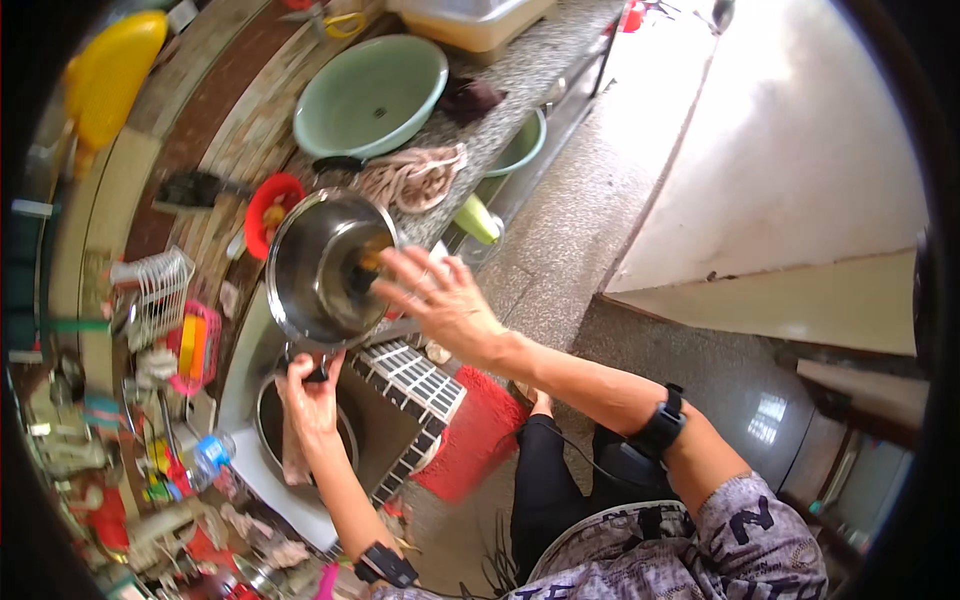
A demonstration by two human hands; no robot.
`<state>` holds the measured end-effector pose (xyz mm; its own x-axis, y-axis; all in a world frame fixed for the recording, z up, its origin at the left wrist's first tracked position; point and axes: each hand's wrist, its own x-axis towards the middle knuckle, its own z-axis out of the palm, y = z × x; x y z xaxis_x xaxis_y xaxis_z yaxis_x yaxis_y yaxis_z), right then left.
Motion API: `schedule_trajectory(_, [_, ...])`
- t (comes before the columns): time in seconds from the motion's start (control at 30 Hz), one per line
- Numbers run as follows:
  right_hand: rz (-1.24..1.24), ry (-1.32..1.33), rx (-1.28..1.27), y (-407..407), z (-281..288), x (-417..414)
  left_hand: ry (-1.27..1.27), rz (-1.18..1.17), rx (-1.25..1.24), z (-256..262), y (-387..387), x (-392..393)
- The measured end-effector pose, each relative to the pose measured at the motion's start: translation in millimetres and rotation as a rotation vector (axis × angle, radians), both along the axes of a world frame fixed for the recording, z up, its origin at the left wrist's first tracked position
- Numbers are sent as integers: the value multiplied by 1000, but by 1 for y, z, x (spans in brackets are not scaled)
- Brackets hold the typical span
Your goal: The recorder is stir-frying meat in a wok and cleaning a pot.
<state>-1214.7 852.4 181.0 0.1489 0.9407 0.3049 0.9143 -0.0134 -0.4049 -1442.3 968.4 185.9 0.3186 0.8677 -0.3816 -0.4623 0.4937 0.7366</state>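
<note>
A stainless steel pot [300,277] is held over the edge of a sink [244,450], its shiny inside facing me. My left hand [311,397] grips the black side handle [319,373] at its near end. The other handle [339,166] is close to a crumpled cloth. My right hand [450,304] has its fingers spread at the pot's right rim and looks slightly blurred. Behind those fingertips, an orange-brown patch and a dark spot show inside the pot; I cannot tell what they are. Below my left hand, a round metal vessel [351,431] is in the sink.
A pale green basin [375,97] and the crumpled cloth [420,176] lie on the granite counter. Beside the pot is a red bowl [259,202] with contents. A white wire rack [169,292], pink basket [214,345] and plastic bottle [206,461] line the wall. A red mat [472,435] covers some floor.
</note>
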Motion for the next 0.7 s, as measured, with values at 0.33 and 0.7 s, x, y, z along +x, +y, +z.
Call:
schedule_trajectory(0.33, [34,-58,224,-70,-11,27,174,-211,-31,67,-69,41])
schedule_trajectory(0.7, [-337,122,110,-152,-4,115,351,-942,-102,20,-19,254])
